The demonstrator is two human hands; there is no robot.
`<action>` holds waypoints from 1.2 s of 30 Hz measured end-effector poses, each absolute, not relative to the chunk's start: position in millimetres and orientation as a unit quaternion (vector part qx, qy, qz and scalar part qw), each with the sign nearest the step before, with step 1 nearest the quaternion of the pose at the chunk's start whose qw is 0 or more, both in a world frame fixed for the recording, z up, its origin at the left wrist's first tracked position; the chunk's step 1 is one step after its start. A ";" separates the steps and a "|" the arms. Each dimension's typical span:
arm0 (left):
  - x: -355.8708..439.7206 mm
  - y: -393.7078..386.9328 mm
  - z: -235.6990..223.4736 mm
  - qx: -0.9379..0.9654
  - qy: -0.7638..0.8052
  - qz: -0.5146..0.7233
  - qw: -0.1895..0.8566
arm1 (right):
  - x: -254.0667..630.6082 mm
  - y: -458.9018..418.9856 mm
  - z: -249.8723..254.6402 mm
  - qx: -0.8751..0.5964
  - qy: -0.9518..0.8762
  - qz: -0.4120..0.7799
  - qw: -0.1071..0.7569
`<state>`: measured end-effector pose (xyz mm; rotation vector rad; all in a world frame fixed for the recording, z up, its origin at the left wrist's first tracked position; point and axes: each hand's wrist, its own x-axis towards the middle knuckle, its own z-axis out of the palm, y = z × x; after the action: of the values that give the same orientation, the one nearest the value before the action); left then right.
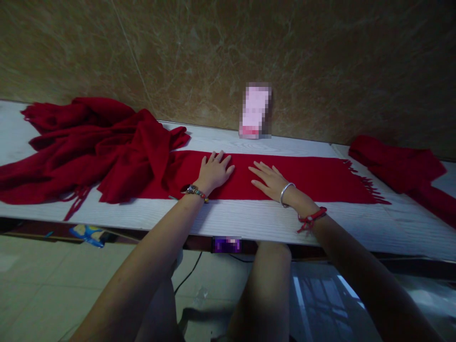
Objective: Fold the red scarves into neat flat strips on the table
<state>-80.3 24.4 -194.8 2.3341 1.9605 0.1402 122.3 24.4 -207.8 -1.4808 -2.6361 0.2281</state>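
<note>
A red fringed scarf (309, 178) lies flat along the white table, its fringed end toward the right. My left hand (214, 172) rests palm down on the scarf with fingers spread. To its right, my right hand (271, 181) also lies flat on the cloth, fingers stretched out and pointing left. Neither hand grips anything. Left of my hands, a loose, crumpled heap of red cloth (121, 152) covers or joins the scarf's other end; I cannot tell which.
Another red cloth (395, 161) lies bunched at the right. A blurred pink object (254, 109) leans against the brown marbled wall (199, 57). Along the front, the white table (245, 216) has an edge above my legs. A blue and yellow packet (88, 234) sits below that edge.
</note>
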 end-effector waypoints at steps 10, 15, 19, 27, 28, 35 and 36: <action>-105.5 22.3 -195.3 0.791 0.610 0.014 0.040 | 122.4 15.2 -208.9 -0.494 -0.867 0.058 0.034; -110.9 21.2 -195.4 0.791 0.610 0.012 0.035 | 122.2 14.5 -203.3 -0.470 -0.878 0.042 0.081; -108.7 31.3 -191.1 0.803 0.595 -0.019 0.039 | 126.2 13.3 -201.1 -0.379 -0.918 0.053 0.108; -91.5 73.9 -176.2 0.873 0.481 -0.055 0.063 | 123.7 -1.9 -191.0 -0.264 -0.956 -0.008 0.126; -90.3 79.6 -175.6 0.889 0.453 -0.046 0.050 | 122.9 -4.4 -189.0 -0.251 -0.959 -0.015 0.128; -71.8 110.7 -170.1 0.913 0.407 -0.012 0.014 | 126.1 -21.8 -190.8 -0.274 -0.952 -0.105 0.090; -66.6 113.0 -168.3 0.910 0.414 -0.016 0.020 | 127.3 -23.1 -193.0 -0.279 -0.950 -0.110 0.086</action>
<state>-66.6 113.0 -168.3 2.8225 1.2846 -0.0485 127.3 -23.1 -193.0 -0.8324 -2.8319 -0.3293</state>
